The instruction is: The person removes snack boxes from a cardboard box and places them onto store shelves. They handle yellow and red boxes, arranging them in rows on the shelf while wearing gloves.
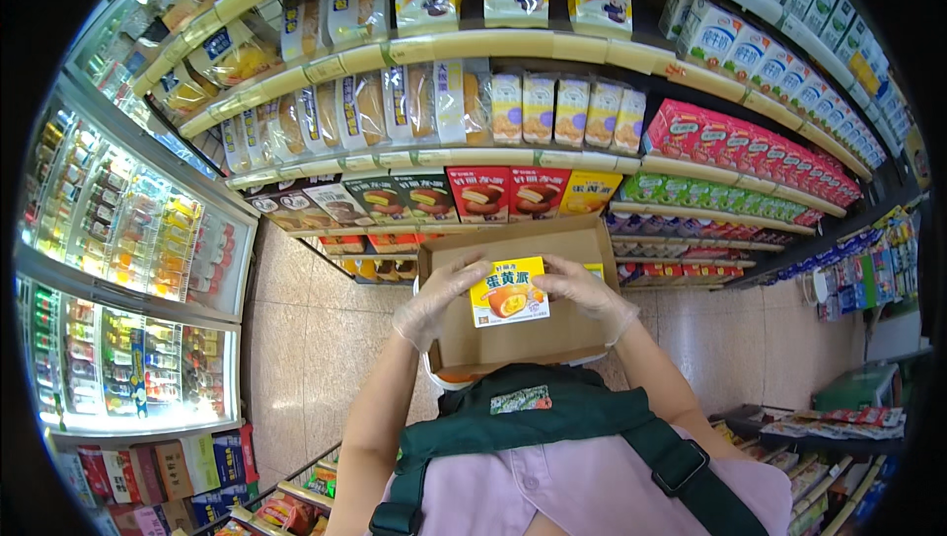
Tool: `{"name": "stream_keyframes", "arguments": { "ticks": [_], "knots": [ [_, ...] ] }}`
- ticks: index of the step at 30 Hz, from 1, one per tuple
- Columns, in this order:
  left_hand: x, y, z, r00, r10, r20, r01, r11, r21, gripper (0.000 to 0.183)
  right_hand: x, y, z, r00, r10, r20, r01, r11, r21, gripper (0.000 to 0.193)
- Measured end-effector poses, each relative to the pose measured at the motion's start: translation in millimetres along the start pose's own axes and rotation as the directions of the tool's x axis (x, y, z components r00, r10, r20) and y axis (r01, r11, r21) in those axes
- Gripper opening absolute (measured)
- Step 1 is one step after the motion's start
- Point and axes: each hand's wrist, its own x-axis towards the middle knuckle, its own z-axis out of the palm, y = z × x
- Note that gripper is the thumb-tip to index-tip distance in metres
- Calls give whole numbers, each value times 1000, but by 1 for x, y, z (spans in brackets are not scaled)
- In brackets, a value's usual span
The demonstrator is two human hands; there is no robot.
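Observation:
A yellow-and-white box of snack pies point(509, 292) is held between my two hands. My left hand point(439, 301), in a clear plastic glove, grips its left side. On the right side, my gloved right hand point(590, 294) has its fingers closed on the edge. Beneath them is an open brown cardboard carton point(552, 341), its inside partly hidden by my hands and the pie box. Part of another yellow box point(594, 270) shows in the carton behind my right hand.
Ahead, a shelf row holds red boxes point(479, 194), dark green boxes point(426, 197) and a yellow box point(589, 193). Bagged bread point(360, 107) fills the shelf above. Lit drinks fridges point(128, 220) stand at left. A low rack of packets point(286, 513) is behind me, lower left.

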Motion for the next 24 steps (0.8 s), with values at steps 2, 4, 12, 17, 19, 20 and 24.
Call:
{"name": "stream_keyframes", "arguments": {
  "ticks": [2, 4, 12, 17, 19, 20, 24],
  "knots": [
    [-6, 1, 5, 996, 68, -64, -75, 989, -125, 86, 3, -5, -2, 997, 20, -69, -22, 999, -25, 65],
    [-6, 1, 5, 989, 105, -106, -117, 986, -117, 85, 4, -10, -5, 996, -46, -75, 50, 998, 47, 66],
    [-40, 65, 28, 983, 182, 18, -174, 962, -210, 100, -7, -82, 8, 993, -105, -48, 104, 994, -28, 68],
    [-42, 99, 28, 938, 347, 19, -338, 924, -177, 99, -8, -121, 5, 958, -279, 69, 286, 949, -135, 72],
    [-54, 125, 31, 924, 382, -13, -378, 910, -172, 100, -13, -154, 17, 944, -317, 92, 329, 925, -189, 73],
    [-61, 138, 28, 917, 399, 5, -393, 907, -153, 102, -10, -168, 23, 916, -381, 126, 400, 895, -199, 73],
    [-78, 178, 16, 847, 530, -44, -532, 841, -101, 101, -9, -224, 48, 864, -469, 185, 504, 794, -341, 73]
  ]
}}
